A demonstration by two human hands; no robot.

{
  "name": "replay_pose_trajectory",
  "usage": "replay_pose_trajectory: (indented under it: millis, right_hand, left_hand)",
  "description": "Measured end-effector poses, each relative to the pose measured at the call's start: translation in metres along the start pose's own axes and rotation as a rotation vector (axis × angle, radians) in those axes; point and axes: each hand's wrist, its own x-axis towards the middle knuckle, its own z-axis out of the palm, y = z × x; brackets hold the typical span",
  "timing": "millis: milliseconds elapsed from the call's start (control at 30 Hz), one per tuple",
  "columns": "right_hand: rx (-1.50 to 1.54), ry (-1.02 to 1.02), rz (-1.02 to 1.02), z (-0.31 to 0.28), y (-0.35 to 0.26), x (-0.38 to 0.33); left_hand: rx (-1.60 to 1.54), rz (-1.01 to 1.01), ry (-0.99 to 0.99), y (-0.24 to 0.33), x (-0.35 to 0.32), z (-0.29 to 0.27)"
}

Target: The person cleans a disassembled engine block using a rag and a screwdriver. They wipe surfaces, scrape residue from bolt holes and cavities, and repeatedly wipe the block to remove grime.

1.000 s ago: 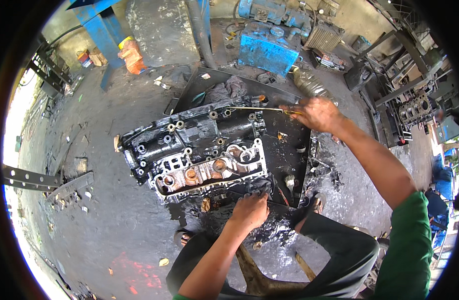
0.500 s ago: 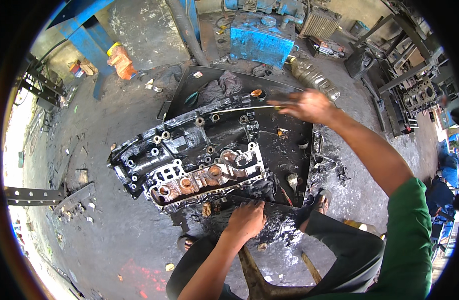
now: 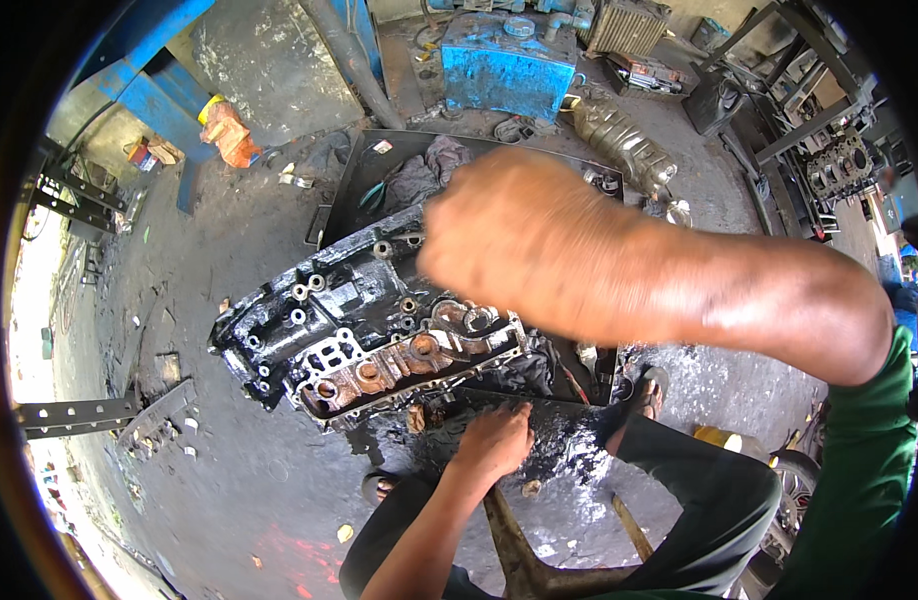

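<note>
A black, oily cast-metal engine cover [image 3: 354, 290] lies slantwise across a dark metal tray [image 3: 351, 190], its left end overhanging the tray's side. Along its near side runs a section with a pale rim and rust-brown hollows [image 3: 371, 372]. My right hand [image 3: 524, 235] is raised close to the camera above the cover's right part, closed in a fist and smeared by motion; whatever it holds is hidden behind it. My left hand [image 3: 494, 442] is low at the tray's near edge, fingers curled against the rim.
Dark rags [image 3: 419, 180] and teal-handled pliers [image 3: 373, 196] lie in the tray's far part. Beyond stand a blue tank [image 3: 509, 75] and a large plastic bottle [image 3: 624, 145]. An engine block [image 3: 837, 170] rests at the right. A wooden stool part [image 3: 519, 560] is between my legs.
My right hand has swung from the tray's far right toward the camera and leftward, now covering the cover's right end. The thin rod seen at it before is hidden. My left hand stays put.
</note>
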Motion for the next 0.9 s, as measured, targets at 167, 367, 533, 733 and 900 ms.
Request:
replay_pose_trajectory:
  millis: [167,367,533,733,900]
  right_hand:
    - [0.131,-0.345,0.184,-0.023,-0.012,0.034]
    - [0.066,-0.243,0.204,-0.023,-0.010,0.035]
    - [-0.098,-0.367,0.279,-0.021,-0.009,0.048]
    - [-0.146,-0.597,0.498,-0.020,0.012,0.018]
    - [-0.286,-0.598,0.436,-0.012,-0.009,0.018]
  left_hand:
    - [-0.050,0.038,0.052,0.003,-0.003,-0.004]
    - [-0.012,0.034,0.095,0.002,-0.017,-0.008]
    - [-0.038,0.045,0.082,0.005,-0.024,-0.010]
    - [-0.067,0.056,0.154,-0.002,-0.038,-0.015]
    - [0.008,0.034,0.166,-0.009,-0.046,-0.015]
